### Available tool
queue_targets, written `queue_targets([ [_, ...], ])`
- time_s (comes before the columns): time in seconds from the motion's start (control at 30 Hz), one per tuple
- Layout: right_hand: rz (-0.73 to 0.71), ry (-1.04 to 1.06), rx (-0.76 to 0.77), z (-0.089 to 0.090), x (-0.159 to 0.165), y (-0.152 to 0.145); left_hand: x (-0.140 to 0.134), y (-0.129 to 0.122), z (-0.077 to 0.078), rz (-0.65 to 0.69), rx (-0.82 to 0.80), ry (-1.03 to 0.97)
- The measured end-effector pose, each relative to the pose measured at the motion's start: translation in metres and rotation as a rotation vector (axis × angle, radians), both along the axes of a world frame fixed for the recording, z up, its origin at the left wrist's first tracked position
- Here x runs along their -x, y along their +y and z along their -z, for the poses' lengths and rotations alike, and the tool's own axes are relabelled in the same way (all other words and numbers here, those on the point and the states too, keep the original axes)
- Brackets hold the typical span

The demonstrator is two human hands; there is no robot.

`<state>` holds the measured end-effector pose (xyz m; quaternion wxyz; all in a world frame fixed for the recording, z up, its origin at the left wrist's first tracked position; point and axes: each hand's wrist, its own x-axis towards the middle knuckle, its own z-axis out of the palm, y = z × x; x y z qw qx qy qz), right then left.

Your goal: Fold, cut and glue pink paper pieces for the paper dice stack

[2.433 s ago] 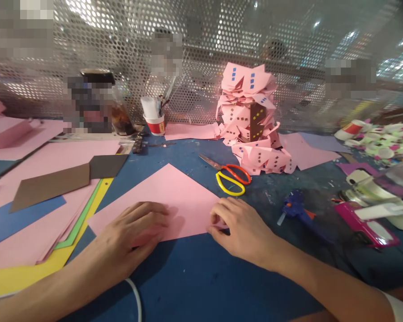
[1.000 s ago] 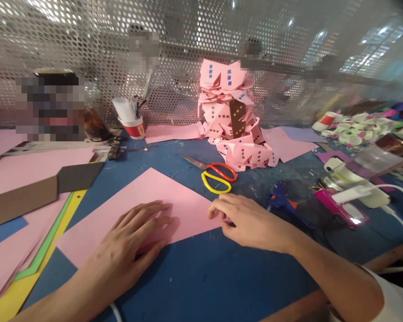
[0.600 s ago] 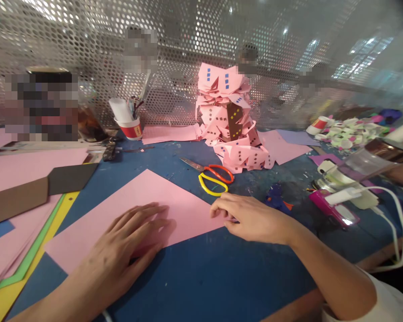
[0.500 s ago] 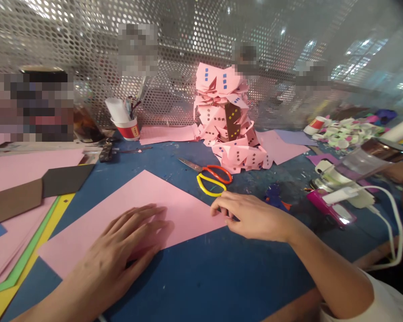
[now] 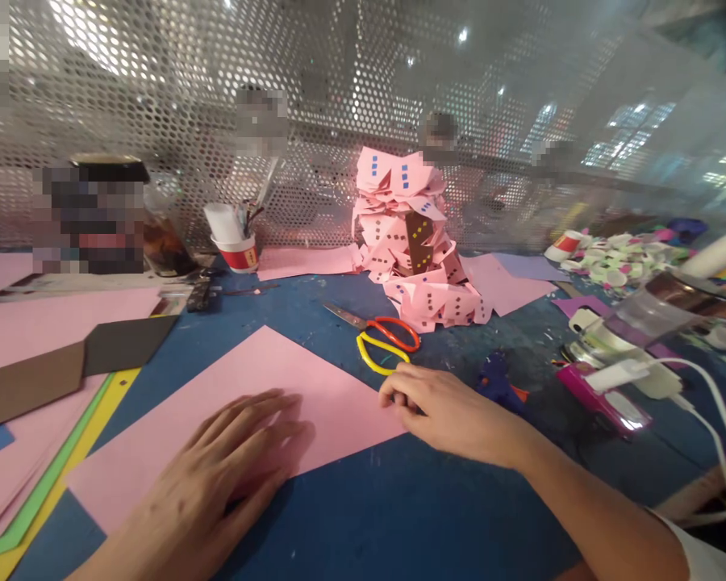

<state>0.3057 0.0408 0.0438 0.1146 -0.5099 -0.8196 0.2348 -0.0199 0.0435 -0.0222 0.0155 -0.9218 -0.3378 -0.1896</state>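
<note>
A sheet of pink paper (image 5: 272, 371) lies at an angle on the blue tabletop. Flat across its lower middle rests my left hand (image 5: 230, 452), fingers stretched out and slightly spread. At the sheet's right corner, my right hand (image 5: 441, 407) has its fingers curled in, closed on that corner; the thumb tip is partly hidden. Just beyond my right hand are scissors (image 5: 375, 335) with one red and one yellow handle, blades pointing away to the left.
Behind the scissors stands a pile of folded pink paper pieces (image 5: 402, 242) with small squares on them. Stacked coloured paper (image 5: 30, 452) is at left, a cup of tools (image 5: 235, 250) at the back. A magenta device (image 5: 605, 399) with white cable and a clear cup (image 5: 659, 307) are at right.
The view has tilted up slightly, so the things on the table sit lower in the picture. Both hands keep their places on the pink paper.
</note>
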Motion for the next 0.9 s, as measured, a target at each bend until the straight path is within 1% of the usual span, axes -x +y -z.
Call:
queue_targets([
  [0.07,-0.008,0.030,-0.079,0.004,0.009,-0.002,-0.001,-0.002,-0.001,-0.005,0.022,-0.011],
  [0.13,-0.075,0.040,-0.141,0.009,0.016,-0.004,-0.003,-0.003,-0.003,-0.015,0.046,-0.031],
  [0.23,-0.162,-0.004,-0.179,0.013,0.021,-0.006,-0.004,-0.003,-0.005,-0.012,0.047,-0.046],
  [0.43,-0.150,-0.069,-0.224,0.015,0.021,-0.004,-0.005,-0.004,-0.007,-0.005,0.049,-0.014],
  [0.5,-0.167,-0.061,-0.253,0.017,0.024,-0.005,-0.004,-0.004,-0.007,-0.005,0.043,-0.006],
  [0.63,-0.221,-0.016,-0.278,0.022,0.030,-0.008,-0.005,-0.005,-0.007,0.042,0.042,-0.037],
  [0.7,-0.210,0.014,-0.263,0.025,0.032,-0.008,-0.007,-0.005,-0.007,0.057,0.070,-0.069],
  [0.8,-0.169,0.063,-0.246,0.029,0.034,-0.008,-0.010,-0.005,-0.009,0.046,0.112,-0.098],
  [0.9,-0.147,0.069,-0.251,0.031,0.035,-0.007,-0.012,-0.007,-0.010,0.032,0.122,-0.115],
])
